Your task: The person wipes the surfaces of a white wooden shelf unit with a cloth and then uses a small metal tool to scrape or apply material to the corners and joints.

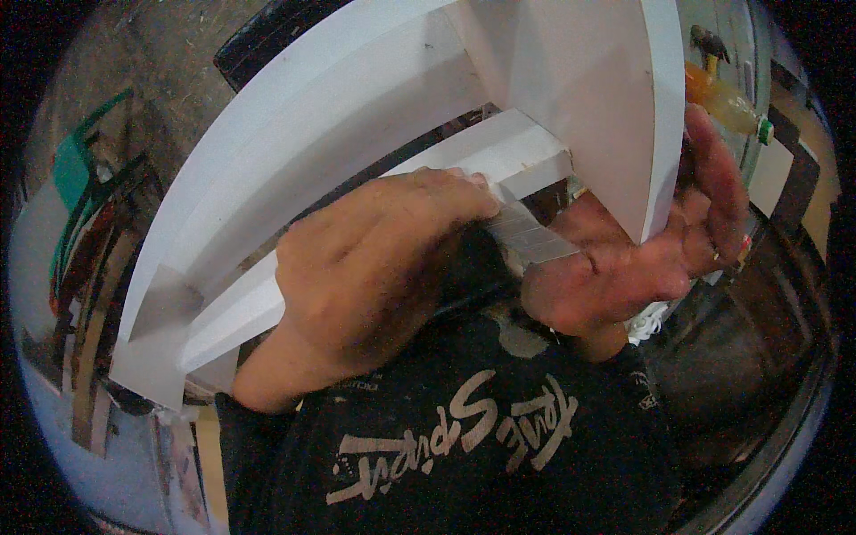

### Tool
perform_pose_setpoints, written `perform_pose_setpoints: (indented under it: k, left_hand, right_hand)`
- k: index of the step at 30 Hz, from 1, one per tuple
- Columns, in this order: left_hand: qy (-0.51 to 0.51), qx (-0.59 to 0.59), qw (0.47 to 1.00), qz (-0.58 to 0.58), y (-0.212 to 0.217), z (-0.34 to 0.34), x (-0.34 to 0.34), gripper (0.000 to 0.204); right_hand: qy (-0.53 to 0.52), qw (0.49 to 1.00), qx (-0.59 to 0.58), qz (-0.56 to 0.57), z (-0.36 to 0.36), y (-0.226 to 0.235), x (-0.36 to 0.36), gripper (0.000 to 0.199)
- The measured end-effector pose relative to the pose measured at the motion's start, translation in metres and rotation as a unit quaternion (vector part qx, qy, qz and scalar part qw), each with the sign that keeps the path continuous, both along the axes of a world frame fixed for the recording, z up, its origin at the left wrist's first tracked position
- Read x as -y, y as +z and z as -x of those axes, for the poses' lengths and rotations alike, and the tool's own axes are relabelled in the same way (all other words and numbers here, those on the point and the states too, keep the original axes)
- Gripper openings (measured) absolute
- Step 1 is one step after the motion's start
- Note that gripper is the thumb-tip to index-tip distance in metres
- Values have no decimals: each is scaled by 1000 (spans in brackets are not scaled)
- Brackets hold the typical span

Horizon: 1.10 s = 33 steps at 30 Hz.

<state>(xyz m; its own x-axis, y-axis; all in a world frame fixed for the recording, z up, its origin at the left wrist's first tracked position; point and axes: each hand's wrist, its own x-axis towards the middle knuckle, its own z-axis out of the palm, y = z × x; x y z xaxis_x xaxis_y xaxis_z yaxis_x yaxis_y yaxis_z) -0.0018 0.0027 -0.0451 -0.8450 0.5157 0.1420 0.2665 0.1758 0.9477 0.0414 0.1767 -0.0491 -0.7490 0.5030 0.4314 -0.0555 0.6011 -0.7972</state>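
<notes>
A large white frame (330, 125) of folded, angled panels stretches across the view, its corner pointing down at the right. My left hand (374, 259) lies over the frame's inner bar (526, 147), back of the hand up, with fingertips pinched on a strip of greyish translucent tape (530, 234). That strip runs across to my right hand (624, 259), whose thumb side touches its other end. Palm up, my right hand cradles the pointed corner, with fingers curled up around its outer side. Another translucent tape patch (165, 299) covers the frame's lower left end.
At the upper right lie a plastic bottle (736, 109) with yellowish liquid and a green cap, and a hammer-like tool (710, 45). A green chair-like object (76, 169) stands at the far left. A dark case-like object (254, 45) sits behind the frame.
</notes>
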Motion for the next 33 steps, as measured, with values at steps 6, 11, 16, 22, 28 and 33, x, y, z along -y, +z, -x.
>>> perform_pose_setpoints:
  k: [6, 11, 16, 22, 28, 33]
  left_hand:
    - [22, 42, 998, 45, 14, -3, 33, 22]
    - [33, 19, 992, 120, 23, -14, 79, 17]
    - [-16, -1, 995, 101, 28, -12, 88, 14]
    - [-63, 17, 994, 83, 35, 8, 78, 22]
    - [-70, -22, 995, 74, 32, 8, 61, 18]
    - [-71, -40, 993, 90, 34, 7, 51, 18]
  right_hand:
    - [20, 995, -5, -98, 10, 2, 1, 60]
    - [101, 992, 18, -72, 7, 7, 1, 51]
    - [93, 990, -100, 36, 1, -3, 25, 56]
    - [97, 969, -198, 115, 20, -6, 43, 61]
    - [100, 947, -257, 167, 24, -10, 52, 67]
    - [102, 931, -296, 189, 26, -9, 56, 72]
